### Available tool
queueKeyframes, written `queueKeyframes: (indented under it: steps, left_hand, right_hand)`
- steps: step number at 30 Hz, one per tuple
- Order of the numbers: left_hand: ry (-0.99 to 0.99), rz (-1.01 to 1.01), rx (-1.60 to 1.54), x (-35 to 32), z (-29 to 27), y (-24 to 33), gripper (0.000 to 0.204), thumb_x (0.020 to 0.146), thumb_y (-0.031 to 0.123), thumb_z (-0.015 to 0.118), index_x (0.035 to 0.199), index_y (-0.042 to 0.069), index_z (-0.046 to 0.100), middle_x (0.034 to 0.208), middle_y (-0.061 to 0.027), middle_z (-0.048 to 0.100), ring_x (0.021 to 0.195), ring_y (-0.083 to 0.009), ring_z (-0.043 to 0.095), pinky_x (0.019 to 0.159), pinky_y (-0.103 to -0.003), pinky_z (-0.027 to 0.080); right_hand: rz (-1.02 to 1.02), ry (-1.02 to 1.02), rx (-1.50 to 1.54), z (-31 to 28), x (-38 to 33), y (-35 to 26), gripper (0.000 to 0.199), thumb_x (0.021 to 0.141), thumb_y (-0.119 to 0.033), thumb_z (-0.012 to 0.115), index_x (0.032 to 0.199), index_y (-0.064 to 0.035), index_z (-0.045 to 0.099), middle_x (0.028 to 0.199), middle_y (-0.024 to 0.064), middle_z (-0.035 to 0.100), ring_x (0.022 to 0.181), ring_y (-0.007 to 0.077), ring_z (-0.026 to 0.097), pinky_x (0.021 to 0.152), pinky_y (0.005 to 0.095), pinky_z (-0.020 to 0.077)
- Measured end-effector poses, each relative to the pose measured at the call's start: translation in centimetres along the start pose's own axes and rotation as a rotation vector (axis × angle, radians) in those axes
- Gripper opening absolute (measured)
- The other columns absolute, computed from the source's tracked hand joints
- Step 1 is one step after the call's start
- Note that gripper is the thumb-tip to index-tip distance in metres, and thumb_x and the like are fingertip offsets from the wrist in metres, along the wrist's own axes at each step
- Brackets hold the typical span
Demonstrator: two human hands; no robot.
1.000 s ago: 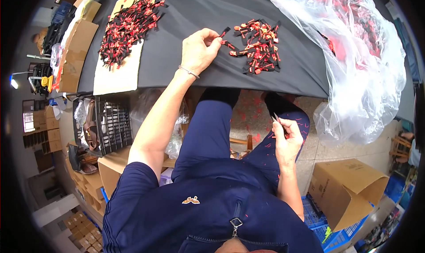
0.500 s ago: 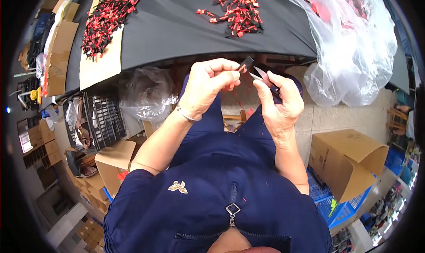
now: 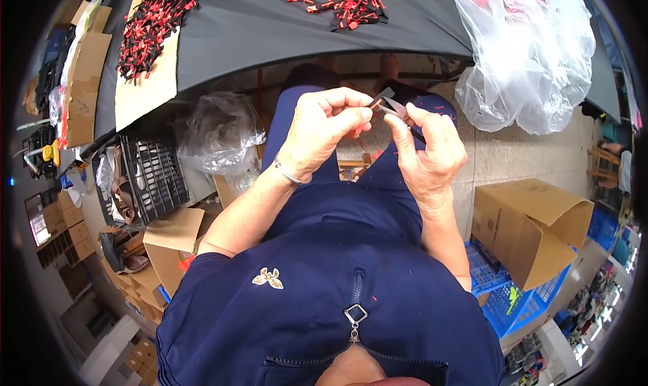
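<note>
Between the thumb and forefinger of my left hand (image 3: 327, 124) is a small black fabric strip (image 3: 383, 97) with a bit of red on it. My right hand (image 3: 432, 146) is closed round small thread snips (image 3: 397, 109). The blades of the snips meet the strip just beyond my left fingertips. Over the black-covered table (image 3: 250, 28) ahead lie heaps of similar pieces: a long pile of black and red strips (image 3: 152, 31) at the left and another pile of strips (image 3: 351, 4) at the middle.
Cardboard (image 3: 145, 102) lies under the left pile. A clear plastic bag (image 3: 520, 82) hangs over the table's right edge. A black crate (image 3: 158, 176) and a crumpled clear bag (image 3: 219, 139) are at left; a carton (image 3: 526, 224) on a blue crate (image 3: 499, 305) stands at right.
The snips have moved left, bringing their blades onto the black strip. My view has shifted slightly, so the table and piles sit higher in the picture.
</note>
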State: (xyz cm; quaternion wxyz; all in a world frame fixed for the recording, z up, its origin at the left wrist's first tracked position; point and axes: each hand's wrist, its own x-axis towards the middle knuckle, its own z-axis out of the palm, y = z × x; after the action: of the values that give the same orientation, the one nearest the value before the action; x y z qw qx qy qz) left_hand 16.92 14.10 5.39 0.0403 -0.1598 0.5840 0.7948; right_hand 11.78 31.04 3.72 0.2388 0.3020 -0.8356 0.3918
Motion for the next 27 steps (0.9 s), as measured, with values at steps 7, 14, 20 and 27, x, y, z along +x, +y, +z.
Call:
queueKeyframes:
  steps: [7,14,20,27]
  left_hand:
    - [-0.053,-0.087,-0.021,-0.2,0.1,0.1,0.016,0.083,0.011,0.064,0.094,0.0,0.066,0.072,-0.001,0.061,0.062,-0.0048,0.053,0.058,-0.019,0.043]
    - [-0.107,-0.163,-0.201,-0.2,-0.4,-1.0,0.016,0.084,0.01,0.06,0.095,0.0,0.067,0.071,0.0002,0.06,0.063,-0.0045,0.053,0.06,-0.017,0.044]
    - [-0.083,-0.193,-0.205,-0.4,0.1,-1.6,0.02,0.085,0.012,0.062,0.101,0.0,0.064,0.073,-0.0009,0.059,0.063,-0.0055,0.052,0.061,-0.018,0.044]
    - [-0.012,-0.02,0.023,-0.5,1.2,-2.6,0.022,0.081,0.009,0.069,0.101,0.003,0.061,0.078,-0.0022,0.064,0.069,-0.0069,0.061,0.065,-0.02,0.049]
  right_hand:
    - [0.071,-0.015,0.094,-0.1,-0.7,0.1,0.026,0.069,-0.016,0.08,0.087,-0.0041,0.065,0.069,0.0051,0.063,0.057,0.0172,0.056,0.05,0.0281,0.045]
    - [0.166,-0.081,0.157,-0.1,-1.2,0.2,0.02,0.071,-0.012,0.078,0.083,-0.003,0.065,0.069,0.0052,0.062,0.059,0.0164,0.057,0.052,0.0261,0.045]
    - [0.864,-0.121,0.886,-0.3,-0.6,-1.0,0.019,0.078,-0.006,0.075,0.091,-0.0003,0.062,0.075,0.0015,0.063,0.068,0.0048,0.056,0.059,0.0192,0.0442]
    - [0.939,-0.259,0.96,0.5,-1.2,-0.7,0.011,0.086,-0.009,0.066,0.081,-0.0016,0.061,0.064,-0.0035,0.056,0.058,0.0009,0.046,0.052,0.0174,0.0378]
